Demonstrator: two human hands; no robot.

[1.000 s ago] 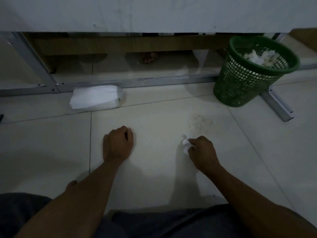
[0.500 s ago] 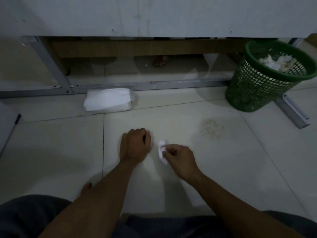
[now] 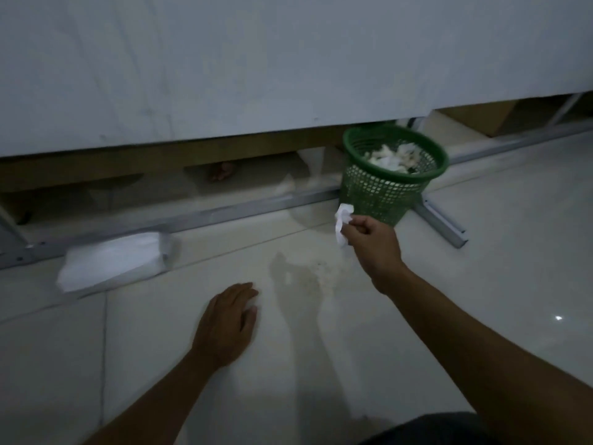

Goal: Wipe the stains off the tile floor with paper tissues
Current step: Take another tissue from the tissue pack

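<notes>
Stain (image 3: 308, 274) remaining on the tile floor (image 3: 481, 284) before the green basket (image 3: 390, 181); right hand (image 3: 372, 242) pinches a crumpled tissue (image 3: 342, 226) above it, left hand (image 3: 227, 322) flat, wiping unfinished.

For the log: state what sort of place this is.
Probably an indoor workroom or office floor, beside a table. Signs: pale glossy floor tiles, a metal table frame resting on them beneath a white tabletop, and a green mesh wastebasket of used tissues.
</notes>
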